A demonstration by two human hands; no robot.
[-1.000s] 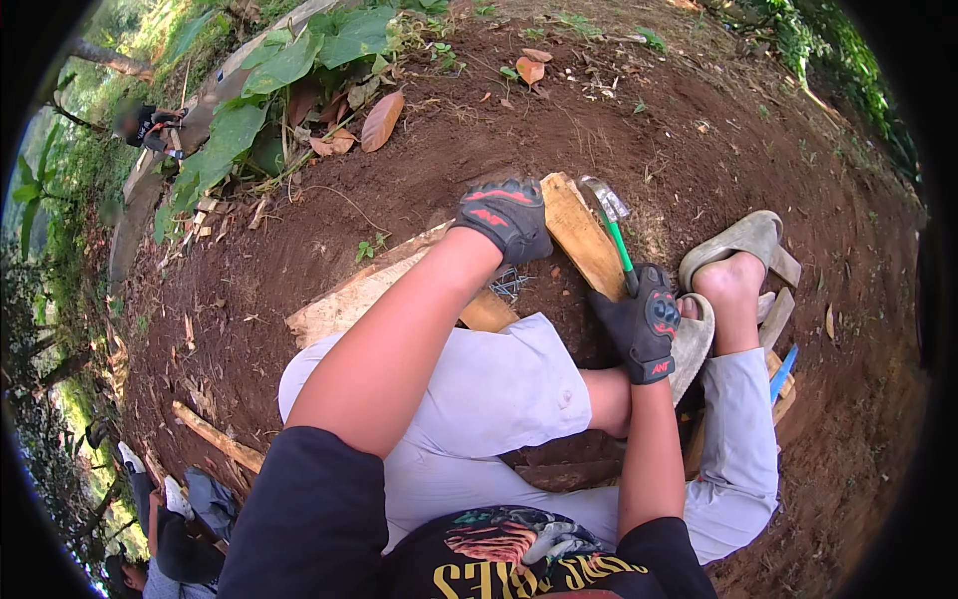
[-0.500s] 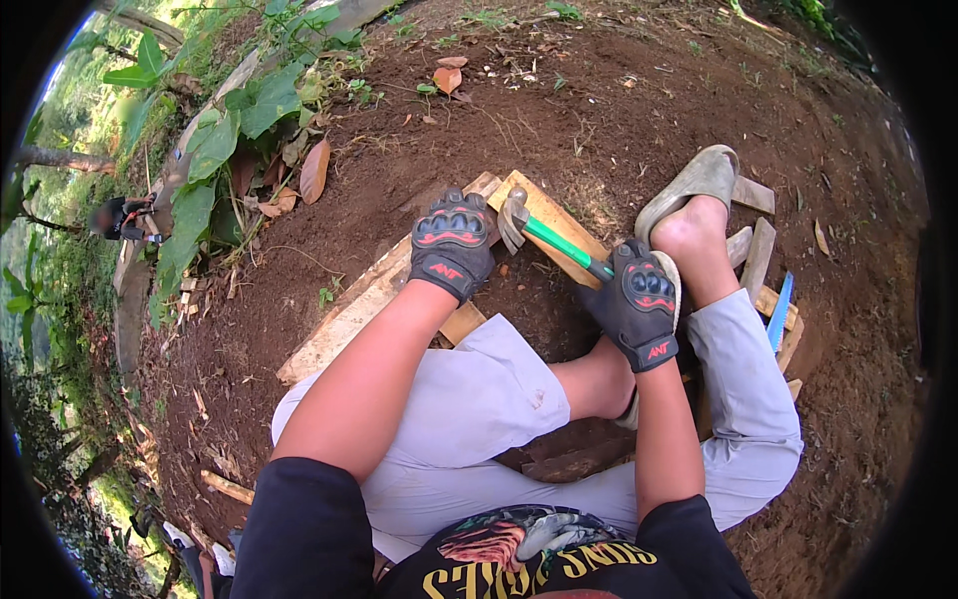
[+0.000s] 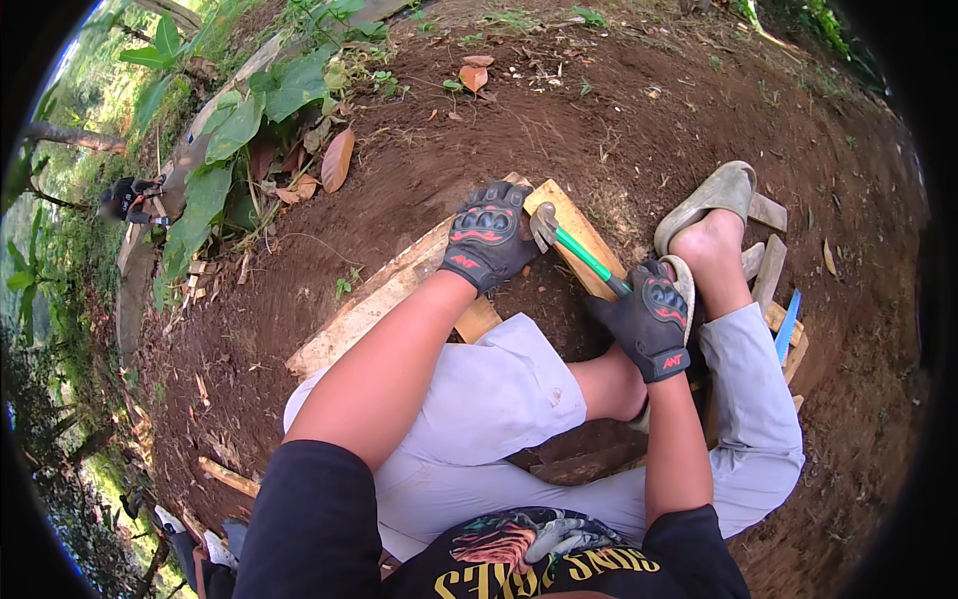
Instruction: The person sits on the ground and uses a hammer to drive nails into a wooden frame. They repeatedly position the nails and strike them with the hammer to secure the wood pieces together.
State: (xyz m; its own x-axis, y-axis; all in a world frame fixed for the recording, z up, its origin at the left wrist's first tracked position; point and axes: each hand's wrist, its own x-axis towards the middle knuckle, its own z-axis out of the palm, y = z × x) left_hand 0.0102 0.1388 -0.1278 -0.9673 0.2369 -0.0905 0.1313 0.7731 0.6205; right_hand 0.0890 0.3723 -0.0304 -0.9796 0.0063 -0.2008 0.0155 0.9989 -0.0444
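Observation:
My left hand [image 3: 489, 238], in a black glove with red trim, rests at the far end of a long pale plank [image 3: 364, 319]. Its fingers are bent over the wood and their tips are partly hidden, so what they pinch is unclear. In my right hand [image 3: 651, 317], gloved alike, is a claw hammer [image 3: 587, 256] with a green and black handle. The hammer's metal head lies close beside my left thumb, over the end of a second, yellowish board [image 3: 569, 222]. A short piece of wood [image 3: 478, 319] pokes out below my left wrist.
My bent legs in pale trousers [image 3: 479, 394] frame the work. A sandal [image 3: 711, 205] is on one foot. Wood offcuts [image 3: 768, 270] and a blue saw blade [image 3: 788, 324] lie to the right. Another person [image 3: 130, 200] works at far left, past leafy plants [image 3: 235, 130].
The whole view has shifted, so most things sit farther right. My hands, the hammer and the boards keep nearly the same places relative to one another; my left fingers look slightly less curled.

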